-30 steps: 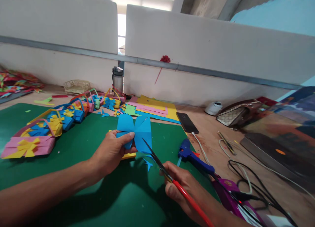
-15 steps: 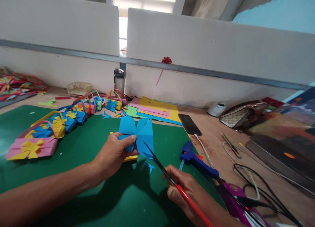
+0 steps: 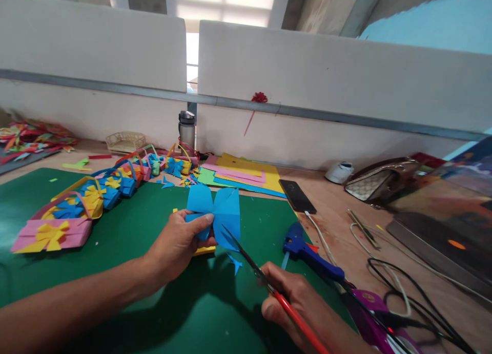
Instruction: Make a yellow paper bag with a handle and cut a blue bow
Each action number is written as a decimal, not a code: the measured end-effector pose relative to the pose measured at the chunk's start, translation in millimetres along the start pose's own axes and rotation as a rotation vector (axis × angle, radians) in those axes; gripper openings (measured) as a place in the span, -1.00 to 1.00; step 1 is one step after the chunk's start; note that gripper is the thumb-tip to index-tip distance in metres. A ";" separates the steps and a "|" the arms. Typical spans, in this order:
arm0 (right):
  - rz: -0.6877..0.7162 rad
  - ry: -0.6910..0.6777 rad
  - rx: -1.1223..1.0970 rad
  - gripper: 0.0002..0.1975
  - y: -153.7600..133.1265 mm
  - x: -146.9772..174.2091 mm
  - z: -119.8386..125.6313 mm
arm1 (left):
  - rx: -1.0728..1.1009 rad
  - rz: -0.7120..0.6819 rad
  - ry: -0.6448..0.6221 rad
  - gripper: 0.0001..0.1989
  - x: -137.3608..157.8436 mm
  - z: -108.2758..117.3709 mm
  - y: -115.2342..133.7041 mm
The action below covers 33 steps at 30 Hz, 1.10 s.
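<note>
My left hand [image 3: 183, 241] pinches a blue paper cutout [image 3: 227, 210] by its left side, thumb on top. The paper has rounded petal-like lobes with slits between them and crease lines. In my right hand [image 3: 286, 292] is a pair of scissors [image 3: 249, 262] with red handles, the blades pointing up and left at the paper's lower right lobe. The blades look closed or nearly so. Below the paper, small blue scraps [image 3: 235, 264] lie on the green cutting mat [image 3: 154, 313]. Something yellow [image 3: 204, 250] shows partly behind my left hand.
Small paper baskets with bows [image 3: 52, 234] line the mat's left side. Coloured sheets [image 3: 249, 172], a bottle [image 3: 187, 131] and a phone [image 3: 297, 195] are at the back. To the right lie a blue glue gun [image 3: 311, 254], cables [image 3: 415, 297] and a handbag [image 3: 378, 182].
The view has tilted up slightly, so everything sits a little lower. Both hands, the paper and the scissors keep nearly the same places relative to each other.
</note>
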State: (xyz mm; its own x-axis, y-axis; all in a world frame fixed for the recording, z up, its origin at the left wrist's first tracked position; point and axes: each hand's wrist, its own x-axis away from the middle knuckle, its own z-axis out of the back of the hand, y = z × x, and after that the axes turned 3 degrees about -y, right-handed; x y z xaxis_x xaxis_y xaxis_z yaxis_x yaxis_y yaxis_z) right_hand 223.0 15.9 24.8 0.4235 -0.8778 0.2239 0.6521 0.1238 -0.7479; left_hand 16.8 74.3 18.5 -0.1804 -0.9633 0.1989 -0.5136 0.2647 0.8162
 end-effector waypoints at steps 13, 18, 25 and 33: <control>0.118 0.085 0.074 -0.77 9.8 1.4 5.0 | -0.070 -0.004 -0.020 -0.66 6.0 -4.2 1.0; 0.112 0.033 0.062 -0.79 13.1 4.6 5.1 | -0.096 -0.002 -0.022 -0.67 6.1 -3.4 0.0; 0.062 0.006 0.072 -0.83 14.6 7.6 4.6 | -0.136 0.044 -0.042 -0.68 8.8 -5.0 0.2; 0.051 0.001 0.054 -0.83 9.5 7.2 1.6 | -0.125 0.036 -0.105 -0.75 10.8 -3.6 -2.5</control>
State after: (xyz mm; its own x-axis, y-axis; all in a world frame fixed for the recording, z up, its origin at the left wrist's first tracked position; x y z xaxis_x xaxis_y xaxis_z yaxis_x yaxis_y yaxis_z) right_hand 233.3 11.5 20.4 0.4561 -0.8703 0.1859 0.6630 0.1930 -0.7233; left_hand 19.1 63.1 20.6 -0.2867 -0.9415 0.1769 -0.3976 0.2849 0.8722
